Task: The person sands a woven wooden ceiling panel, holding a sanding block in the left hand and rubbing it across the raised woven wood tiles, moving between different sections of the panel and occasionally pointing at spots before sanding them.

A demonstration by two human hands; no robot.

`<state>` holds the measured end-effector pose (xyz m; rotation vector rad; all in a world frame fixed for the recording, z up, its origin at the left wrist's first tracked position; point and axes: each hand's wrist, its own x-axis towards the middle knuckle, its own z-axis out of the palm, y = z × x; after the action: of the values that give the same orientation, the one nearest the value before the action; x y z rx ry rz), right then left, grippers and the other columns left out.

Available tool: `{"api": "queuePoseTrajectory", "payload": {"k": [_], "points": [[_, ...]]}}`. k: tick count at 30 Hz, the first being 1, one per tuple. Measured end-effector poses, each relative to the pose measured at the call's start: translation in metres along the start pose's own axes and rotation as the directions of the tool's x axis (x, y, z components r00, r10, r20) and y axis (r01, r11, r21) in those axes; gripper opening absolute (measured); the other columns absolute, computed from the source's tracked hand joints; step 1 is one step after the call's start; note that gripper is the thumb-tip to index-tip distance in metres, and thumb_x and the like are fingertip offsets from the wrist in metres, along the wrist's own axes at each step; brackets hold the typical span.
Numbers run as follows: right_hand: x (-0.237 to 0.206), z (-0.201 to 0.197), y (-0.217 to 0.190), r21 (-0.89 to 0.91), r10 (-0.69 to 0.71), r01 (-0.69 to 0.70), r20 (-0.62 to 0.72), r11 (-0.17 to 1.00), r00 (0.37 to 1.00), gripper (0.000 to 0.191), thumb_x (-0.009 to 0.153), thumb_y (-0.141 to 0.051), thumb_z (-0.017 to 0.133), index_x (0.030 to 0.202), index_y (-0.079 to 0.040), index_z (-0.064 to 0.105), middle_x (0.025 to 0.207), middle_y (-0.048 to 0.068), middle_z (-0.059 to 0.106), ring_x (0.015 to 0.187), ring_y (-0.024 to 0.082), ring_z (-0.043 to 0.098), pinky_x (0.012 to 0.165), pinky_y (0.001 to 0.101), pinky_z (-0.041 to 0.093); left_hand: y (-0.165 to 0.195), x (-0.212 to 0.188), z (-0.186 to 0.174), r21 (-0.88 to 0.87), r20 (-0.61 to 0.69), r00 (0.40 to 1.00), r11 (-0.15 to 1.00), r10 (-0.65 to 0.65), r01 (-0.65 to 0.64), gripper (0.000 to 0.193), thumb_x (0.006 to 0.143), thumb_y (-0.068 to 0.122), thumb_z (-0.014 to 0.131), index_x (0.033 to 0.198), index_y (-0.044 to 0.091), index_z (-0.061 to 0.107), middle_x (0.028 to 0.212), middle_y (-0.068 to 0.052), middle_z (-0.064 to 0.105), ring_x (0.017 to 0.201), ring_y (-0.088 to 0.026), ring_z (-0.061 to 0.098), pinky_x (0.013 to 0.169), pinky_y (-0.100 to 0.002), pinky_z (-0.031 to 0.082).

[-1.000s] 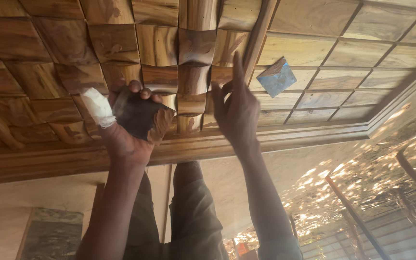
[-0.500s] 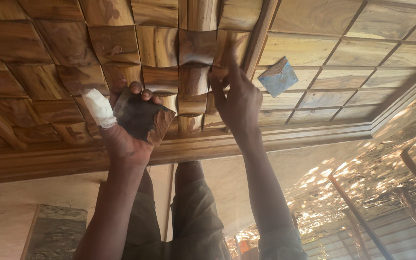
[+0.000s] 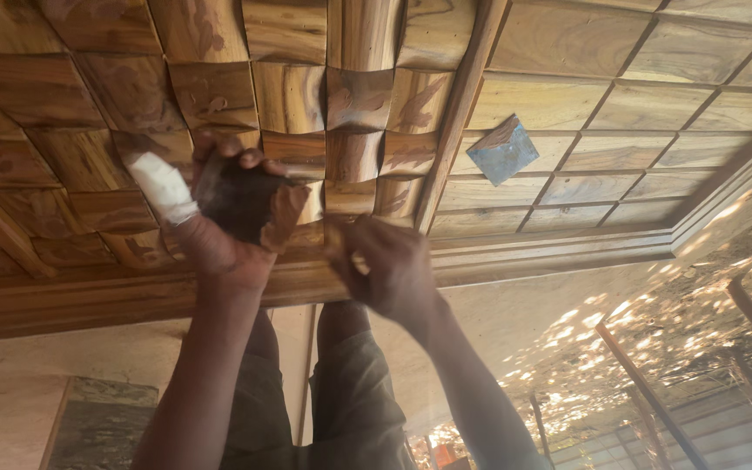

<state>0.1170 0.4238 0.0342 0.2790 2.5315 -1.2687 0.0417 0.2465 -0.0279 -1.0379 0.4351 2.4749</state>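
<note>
From the head camera, the left hand grips a dark wooden block and presses it against the carved wooden panel, a large piece built of small raised squares with a plain moulded rail along its near edge. The left fingers curl over the block's far edge, closed firmly round it, and the thumb, wrapped in white bandage, lies along its left side. The block thus sits in the palm, covered on top by the fingertips and bare only on its lower right face.

The right hand is loosely closed just beside the block, low on the panel where the squares meet the rail; its fingers are bent inward, and whether they pinch anything cannot be told (the knuckles hide the tips).

Judging from this, the work goes best if the block stays flat to the wood and travels with the grain, the bandaged thumb kept off the carved edges, the right hand steadying the panel.

A small blue-grey sheet lies well apart on the flat gridded section.
</note>
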Motion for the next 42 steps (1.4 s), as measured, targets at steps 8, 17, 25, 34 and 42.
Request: {"api": "queuePoseTrajectory", "payload": {"k": [8,17,25,34,42], "points": [[0.072,-0.016,0.092,-0.152,0.089,-0.15,-0.348,0.977,0.933,0.055,0.114,-0.016,0.064,0.157,0.005,0.037,0.063,-0.003,0.063,0.049,0.006,0.058,0.045,0.0244,0.041,0.004,-0.014,-0.008,0.067,-0.119,0.993,0.998,-0.007,0.015,0.041,0.107,0.042,0.064,0.129,0.008,0.062,0.105,-0.007,0.064,0.102,-0.021,0.063,0.1,-0.04,0.055],[0.072,-0.022,0.106,-0.244,0.1,-0.182,-0.315,0.953,0.944,0.055,0.113,-0.02,0.067,0.157,0.003,0.041,0.063,-0.004,0.066,0.048,0.004,0.058,0.043,0.0236,0.039,-0.005,-0.019,-0.009,0.044,-0.115,0.993,0.998,-0.039,0.044,0.043,0.107,0.046,0.061,0.128,0.008,0.063,0.105,-0.007,0.063,0.103,-0.021,0.061,0.101,-0.041,0.054],[0.067,-0.021,0.103,-0.185,0.074,-0.137,-0.312,0.973,0.947,0.054,0.115,-0.019,0.064,0.158,0.002,0.04,0.068,-0.004,0.067,0.053,0.004,0.061,0.047,0.0222,0.043,-0.003,-0.014,-0.002,0.027,-0.128,0.991,0.998,-0.044,0.048,0.042,0.107,0.045,0.062,0.125,0.007,0.064,0.108,-0.008,0.063,0.107,-0.023,0.062,0.104,-0.044,0.055],[0.051,-0.021,0.039,-0.104,0.07,-0.078,-0.08,0.991,0.994,0.042,0.105,-0.014,0.07,0.144,-0.008,0.058,0.075,0.001,0.066,0.059,0.01,0.062,0.051,0.0285,0.051,-0.005,-0.008,0.003,-0.011,-0.16,0.985,0.998,-0.057,0.056,0.039,0.106,0.042,0.064,0.125,0.007,0.064,0.106,-0.007,0.063,0.104,-0.023,0.062,0.102,-0.044,0.056],[0.016,-0.008,-0.019,-0.063,-0.111,0.125,0.184,0.99,0.977,0.048,0.087,-0.021,0.082,0.131,-0.008,0.068,0.072,0.004,0.062,0.059,0.02,0.064,0.051,0.0376,0.051,0.005,-0.008,-0.001,0.008,-0.088,0.995,0.999,0.046,-0.045,0.046,0.104,0.048,0.063,0.127,0.007,0.064,0.107,-0.007,0.064,0.102,-0.021,0.063,0.098,-0.042,0.056]]}}
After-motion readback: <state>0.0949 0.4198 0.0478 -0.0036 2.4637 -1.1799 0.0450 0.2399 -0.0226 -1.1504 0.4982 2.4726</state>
